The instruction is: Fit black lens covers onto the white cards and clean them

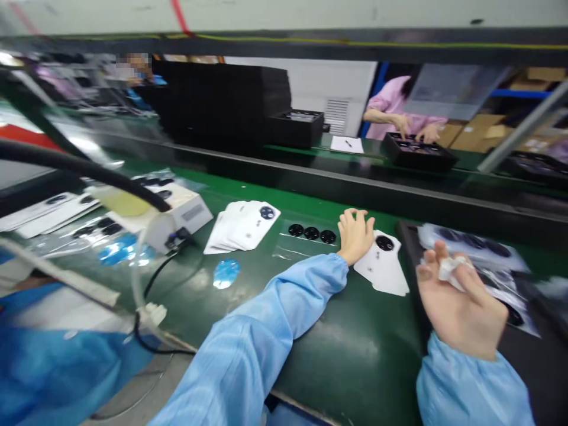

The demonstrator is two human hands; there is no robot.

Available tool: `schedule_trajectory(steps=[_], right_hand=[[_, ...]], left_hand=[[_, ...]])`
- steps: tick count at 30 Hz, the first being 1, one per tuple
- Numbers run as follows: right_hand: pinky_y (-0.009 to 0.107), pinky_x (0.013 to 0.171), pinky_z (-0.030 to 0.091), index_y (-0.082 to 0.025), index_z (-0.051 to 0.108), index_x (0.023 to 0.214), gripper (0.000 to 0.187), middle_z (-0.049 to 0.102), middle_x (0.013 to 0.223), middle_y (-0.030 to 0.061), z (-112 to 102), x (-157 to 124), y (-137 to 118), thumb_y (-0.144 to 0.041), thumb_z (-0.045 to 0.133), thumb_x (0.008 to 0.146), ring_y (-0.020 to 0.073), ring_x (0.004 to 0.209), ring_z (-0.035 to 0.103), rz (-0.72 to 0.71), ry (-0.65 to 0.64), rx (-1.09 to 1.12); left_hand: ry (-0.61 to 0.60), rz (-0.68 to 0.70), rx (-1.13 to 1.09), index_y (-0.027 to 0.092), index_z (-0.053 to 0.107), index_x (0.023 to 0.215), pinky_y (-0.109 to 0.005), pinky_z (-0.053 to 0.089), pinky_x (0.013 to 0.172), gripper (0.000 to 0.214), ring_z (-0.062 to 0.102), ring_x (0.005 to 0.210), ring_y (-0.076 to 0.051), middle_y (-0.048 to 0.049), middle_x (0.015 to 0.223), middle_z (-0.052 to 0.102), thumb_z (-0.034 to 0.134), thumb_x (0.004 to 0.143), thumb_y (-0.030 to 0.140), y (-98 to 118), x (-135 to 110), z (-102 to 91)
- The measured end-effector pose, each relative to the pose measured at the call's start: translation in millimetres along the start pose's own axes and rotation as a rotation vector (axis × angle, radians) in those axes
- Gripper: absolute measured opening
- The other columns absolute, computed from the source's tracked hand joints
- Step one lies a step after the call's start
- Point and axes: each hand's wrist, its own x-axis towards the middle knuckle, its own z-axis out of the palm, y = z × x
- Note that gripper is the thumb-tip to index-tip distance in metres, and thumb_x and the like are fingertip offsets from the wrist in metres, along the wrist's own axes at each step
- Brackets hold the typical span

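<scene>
My left hand (355, 236) reaches over the green bench, fingers apart, with nothing visible in it. It is beside a small fanned stack of white phone back covers (385, 269), whose top one has a round black camera ring. Just left of that hand, a clear strip (288, 248) carries three black camera lens covers (311, 234). Raised at the right, my right hand (461, 302) is turned palm up and pinches a crumpled white wipe (451, 270) between thumb and fingers. Another fanned stack of white phone back covers (248, 226) lies farther left.
A black tray (410, 248) with bagged lens parts (477, 241) is under and behind my right hand. Blue film (226, 273), a white box (189, 216) and a cable (153, 281) lie left. Co-workers sit left and across; black boxes (295, 127) stand behind the ledge.
</scene>
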Motion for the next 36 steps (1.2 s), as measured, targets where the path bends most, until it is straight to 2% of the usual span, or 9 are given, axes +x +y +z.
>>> schedule_trajectory(steps=[3,6,8,11,15,20,28,32,36], right_hand=[[0.022,0.074,0.054,-0.027,0.066,0.082,0.007,0.060,0.121,-0.0030,1.1,-0.8,5.5,-0.022,0.062,0.081,0.0136,0.103,0.059,0.015,-0.013,-0.041],[0.025,0.078,0.053,-0.028,0.065,0.087,0.007,0.060,0.122,-0.0013,0.1,-1.2,19.5,-0.026,0.062,0.082,0.0156,0.104,0.060,0.022,-0.092,-0.163],[0.035,0.090,0.050,-0.028,0.063,0.093,0.010,0.059,0.125,0.0017,-0.5,-0.8,36.1,-0.032,0.058,0.086,0.0200,0.110,0.059,-0.060,-0.226,-0.431],[0.053,0.107,0.033,-0.024,0.062,0.090,0.015,0.059,0.128,0.0070,1.5,2.3,68.7,-0.036,0.054,0.090,0.0278,0.122,0.051,-0.181,-0.519,-0.933],[0.060,0.111,0.020,-0.019,0.065,0.085,0.016,0.064,0.118,0.0077,5.9,18.8,105.4,-0.034,0.060,0.088,0.0289,0.123,0.050,-0.156,-0.651,-1.178],[0.048,0.095,0.046,-0.016,0.060,0.112,0.028,0.059,0.121,0.0087,3.6,49.8,113.0,-0.035,0.058,0.093,0.0240,0.110,0.057,-0.119,-0.632,-1.379],[0.040,0.083,0.053,-0.015,0.061,0.108,0.024,0.063,0.107,0.0064,-12.1,40.5,96.7,-0.035,0.056,0.094,0.0191,0.093,0.062,-0.097,-0.631,-1.434],[0.040,0.082,0.052,-0.015,0.062,0.102,0.022,0.064,0.103,0.0055,-19.1,32.6,91.6,-0.034,0.057,0.093,0.0182,0.091,0.062,-0.122,-0.618,-1.404],[0.043,0.089,0.048,-0.015,0.062,0.094,0.019,0.064,0.102,0.0052,-15.9,25.8,83.1,-0.033,0.058,0.092,0.0196,0.095,0.061,-0.198,-0.553,-1.311]], left_hand=[[-0.015,0.011,0.178,0.019,0.061,0.111,-0.042,0.048,0.094,0.025,0.056,0.110,-0.022,-0.0078,0.121,0.058,0.053,0.093,0.035,-29.8,4.7,-61.4],[0.003,-0.113,0.404,0.015,0.057,0.116,-0.047,0.048,0.093,0.032,0.056,0.110,-0.024,-0.0096,0.122,0.057,0.058,0.090,0.034,-76.0,0.3,-130.3],[0.044,-0.216,0.551,0.015,0.054,0.122,-0.050,0.045,0.096,0.038,0.053,0.116,-0.026,-0.0110,0.129,0.053,0.059,0.089,0.034,-105.5,-5.0,-166.3],[0.060,-0.302,0.698,0.016,0.053,0.124,-0.052,0.043,0.098,0.040,0.050,0.119,-0.028,-0.0116,0.132,0.050,0.059,0.089,0.035,-136.8,-11.9,-195.7],[0.042,-0.316,0.766,0.016,0.054,0.122,-0.051,0.043,0.098,0.039,0.051,0.118,-0.027,-0.0112,0.131,0.051,0.059,0.089,0.036,-155.3,-13.3,-203.8],[0.071,-0.298,0.716,0.016,0.053,0.123,-0.050,0.044,0.097,0.039,0.051,0.118,-0.027,-0.0111,0.131,0.051,0.059,0.089,0.035,-160.6,-4.9,-206.7],[0.054,-0.316,0.356,0.014,0.055,0.118,-0.045,0.050,0.089,0.033,0.059,0.105,-0.022,-0.0094,0.117,0.058,0.056,0.091,0.032,-135.4,-3.3,-226.0],[-0.131,-0.286,0.028,0.015,0.039,0.130,-0.033,0.056,0.073,0.041,0.066,0.087,-0.017,-0.0084,0.109,0.061,0.050,0.092,0.024,-109.4,-35.0,-214.5],[-0.335,-0.236,-0.187,0.020,0.025,0.137,-0.028,0.057,0.069,0.058,0.068,0.085,-0.016,-0.0079,0.113,0.058,0.049,0.085,0.022,-89.0,-93.9,-185.2]])
